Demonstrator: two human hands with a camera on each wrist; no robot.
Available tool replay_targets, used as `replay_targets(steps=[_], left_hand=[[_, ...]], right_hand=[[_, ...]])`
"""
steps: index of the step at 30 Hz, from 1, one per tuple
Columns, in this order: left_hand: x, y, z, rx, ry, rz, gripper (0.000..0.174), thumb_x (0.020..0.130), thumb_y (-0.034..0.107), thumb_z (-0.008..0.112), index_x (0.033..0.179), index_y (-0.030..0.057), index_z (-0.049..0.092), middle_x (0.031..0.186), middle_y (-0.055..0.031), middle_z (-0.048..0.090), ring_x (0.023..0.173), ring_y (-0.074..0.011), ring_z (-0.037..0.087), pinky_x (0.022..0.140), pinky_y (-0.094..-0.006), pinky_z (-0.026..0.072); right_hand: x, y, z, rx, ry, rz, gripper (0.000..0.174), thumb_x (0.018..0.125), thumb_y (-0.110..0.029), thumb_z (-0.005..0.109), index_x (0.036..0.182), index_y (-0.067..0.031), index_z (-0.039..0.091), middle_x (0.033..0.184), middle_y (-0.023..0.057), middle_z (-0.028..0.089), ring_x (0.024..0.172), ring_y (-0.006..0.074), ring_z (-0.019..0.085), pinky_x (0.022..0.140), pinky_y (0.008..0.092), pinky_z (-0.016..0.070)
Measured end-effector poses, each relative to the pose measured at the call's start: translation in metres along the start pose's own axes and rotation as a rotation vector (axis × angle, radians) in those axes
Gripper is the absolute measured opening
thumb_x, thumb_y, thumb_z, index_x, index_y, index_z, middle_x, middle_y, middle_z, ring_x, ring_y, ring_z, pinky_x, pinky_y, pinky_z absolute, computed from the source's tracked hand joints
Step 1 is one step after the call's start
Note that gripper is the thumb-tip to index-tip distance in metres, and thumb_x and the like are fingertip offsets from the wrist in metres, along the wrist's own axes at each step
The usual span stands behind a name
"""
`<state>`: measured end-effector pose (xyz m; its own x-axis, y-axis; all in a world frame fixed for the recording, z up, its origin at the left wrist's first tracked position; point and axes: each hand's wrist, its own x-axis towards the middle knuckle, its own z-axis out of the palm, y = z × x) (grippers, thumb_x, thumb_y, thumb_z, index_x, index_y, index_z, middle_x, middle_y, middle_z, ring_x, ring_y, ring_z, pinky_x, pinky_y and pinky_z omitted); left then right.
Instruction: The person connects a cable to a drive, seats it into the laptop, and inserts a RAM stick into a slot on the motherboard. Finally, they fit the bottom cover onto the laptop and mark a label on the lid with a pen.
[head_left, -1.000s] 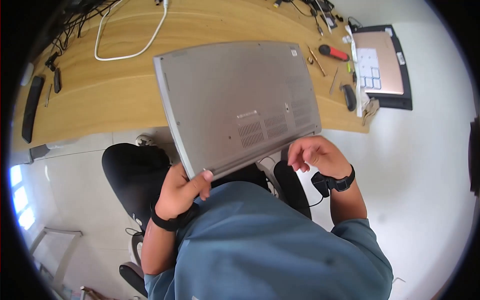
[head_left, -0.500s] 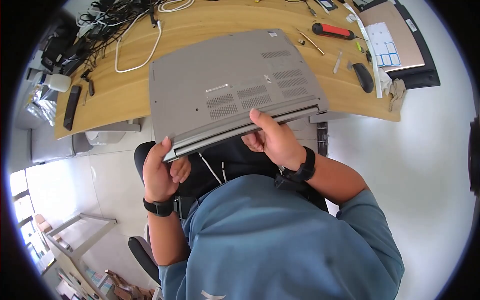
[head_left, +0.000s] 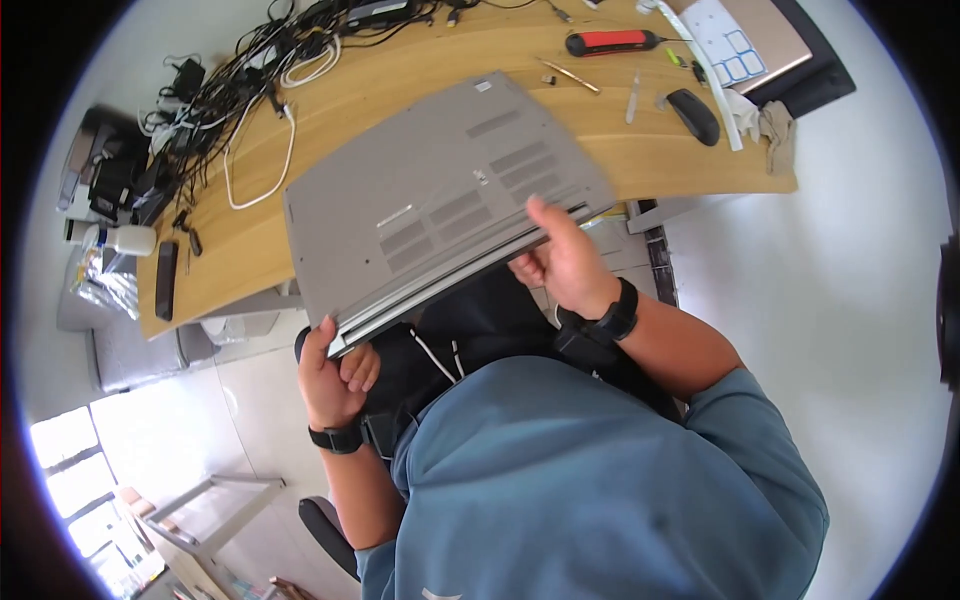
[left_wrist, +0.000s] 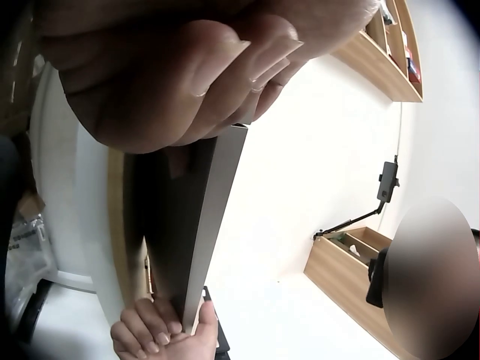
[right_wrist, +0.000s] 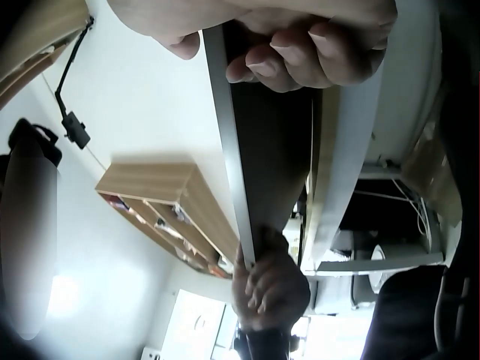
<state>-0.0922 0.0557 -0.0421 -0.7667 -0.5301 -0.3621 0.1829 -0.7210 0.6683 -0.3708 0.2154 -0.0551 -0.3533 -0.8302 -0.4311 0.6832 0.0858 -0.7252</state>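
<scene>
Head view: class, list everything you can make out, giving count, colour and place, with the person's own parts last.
Laptop: one, grey, underside up, between the hands
Desk: one, pale wood, beyond laptop
Cables: uncountable tangle, black and white, back left
Black bar: one, black, desk's left end
Tool: one, red and black, back right
Mouse: one, black, right
Cloth: one, brown, desk's right edge
Small items: several, too unclear to identify
Shirt: one, blue, bottom
Left hand: one, laptop's near left corner
Right hand: one, laptop's near edge
</scene>
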Motion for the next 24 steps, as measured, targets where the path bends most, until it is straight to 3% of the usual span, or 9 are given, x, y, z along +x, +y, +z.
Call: replay_targets(steps=[3, 7, 13, 16, 18, 20, 21, 23, 24], left_hand=[[0.001, 0.003, -0.011, 0.017, -0.010, -0.005, 0.038, 0.105, 0.037, 0.045, 0.095, 0.0029, 0.059, 0.047, 0.0033, 0.035, 0.036, -0.0113, 0.032, 0.039, -0.0269, 0.0318], [0.001, 0.002, -0.015, 0.025, -0.012, -0.016, 0.041, 0.105, 0.038, 0.045, 0.098, 0.0015, 0.060, 0.047, 0.0039, 0.035, 0.037, -0.0104, 0.032, 0.039, -0.0261, 0.0315], [0.001, 0.007, -0.034, 0.012, -0.039, 0.025, 0.047, 0.106, 0.040, 0.044, 0.110, -0.0039, 0.060, 0.044, 0.0039, 0.035, 0.033, -0.0101, 0.032, 0.034, -0.0244, 0.0315], [-0.001, 0.006, -0.039, 0.019, -0.023, 0.023, 0.047, 0.106, 0.040, 0.044, 0.110, -0.0042, 0.060, 0.044, 0.0038, 0.035, 0.032, -0.0100, 0.032, 0.033, -0.0244, 0.0308], [-0.001, 0.008, -0.044, 0.047, -0.020, 0.005, 0.044, 0.106, 0.041, 0.044, 0.110, -0.0003, 0.060, 0.045, 0.0041, 0.034, 0.033, -0.0100, 0.031, 0.035, -0.0248, 0.0306], [-0.001, 0.007, -0.047, 0.080, -0.016, -0.016, 0.042, 0.106, 0.042, 0.044, 0.109, 0.0037, 0.060, 0.046, 0.0045, 0.033, 0.034, -0.0101, 0.030, 0.036, -0.0252, 0.0304], [-0.002, 0.006, -0.049, 0.054, 0.043, 0.005, 0.042, 0.106, 0.043, 0.044, 0.112, 0.0055, 0.060, 0.046, 0.0044, 0.033, 0.034, -0.0100, 0.029, 0.036, -0.0252, 0.0301], [-0.001, 0.006, -0.049, 0.040, 0.109, 0.020, 0.042, 0.106, 0.045, 0.044, 0.115, 0.0074, 0.060, 0.046, 0.0043, 0.032, 0.034, -0.0100, 0.029, 0.035, -0.0251, 0.0298], [-0.002, 0.005, -0.048, 0.049, 0.149, 0.036, 0.046, 0.106, 0.047, 0.045, 0.115, 0.0053, 0.061, 0.046, 0.0046, 0.032, 0.034, -0.0096, 0.029, 0.034, -0.0245, 0.0291]], right_hand=[[-0.005, -0.012, -0.022, 0.079, 0.074, -0.174, 0.044, 0.100, -0.048, 0.058, 0.073, -0.0133, 0.054, 0.059, -0.0023, 0.045, 0.048, 0.0078, 0.036, 0.047, 0.0237, 0.0287], [-0.010, -0.008, -0.021, 0.006, 0.118, -0.185, 0.040, 0.100, -0.047, 0.058, 0.079, -0.0132, 0.053, 0.060, -0.0026, 0.041, 0.054, 0.0103, 0.037, 0.054, 0.0265, 0.0296], [-0.013, 0.001, -0.038, 0.010, -0.024, -0.143, 0.041, 0.103, -0.048, 0.051, 0.080, -0.0143, 0.053, 0.061, -0.0032, 0.042, 0.053, 0.0085, 0.034, 0.052, 0.0244, 0.0264], [-0.022, -0.013, -0.046, -0.036, 0.046, -0.135, 0.043, 0.105, -0.049, 0.047, 0.078, -0.0149, 0.051, 0.061, -0.0035, 0.041, 0.053, 0.0077, 0.032, 0.051, 0.0234, 0.0240], [-0.023, -0.017, -0.046, -0.056, 0.013, -0.131, 0.043, 0.105, -0.048, 0.048, 0.078, -0.0153, 0.049, 0.063, -0.0043, 0.038, 0.056, 0.0071, 0.035, 0.053, 0.0226, 0.0291], [-0.029, -0.018, -0.039, -0.288, 0.246, -0.129, 0.053, 0.104, -0.049, 0.050, 0.067, -0.0111, 0.050, 0.061, -0.0039, 0.042, 0.058, 0.0081, 0.043, 0.054, 0.0254, 0.0376], [-0.027, -0.015, -0.044, -0.276, 0.249, -0.129, 0.053, 0.104, -0.049, 0.050, 0.067, -0.0111, 0.050, 0.061, -0.0039, 0.042, 0.058, 0.0081, 0.043, 0.054, 0.0254, 0.0376], [-0.024, -0.007, -0.054, -0.376, 0.034, -0.205, 0.056, 0.104, -0.047, 0.051, 0.063, -0.0097, 0.047, 0.061, -0.0025, 0.042, 0.059, 0.0101, 0.047, 0.058, 0.0289, 0.0429], [-0.024, -0.005, -0.055, -0.362, 0.033, -0.203, 0.056, 0.104, -0.047, 0.051, 0.063, -0.0097, 0.047, 0.061, -0.0025, 0.042, 0.059, 0.0101, 0.047, 0.058, 0.0289, 0.0429]])
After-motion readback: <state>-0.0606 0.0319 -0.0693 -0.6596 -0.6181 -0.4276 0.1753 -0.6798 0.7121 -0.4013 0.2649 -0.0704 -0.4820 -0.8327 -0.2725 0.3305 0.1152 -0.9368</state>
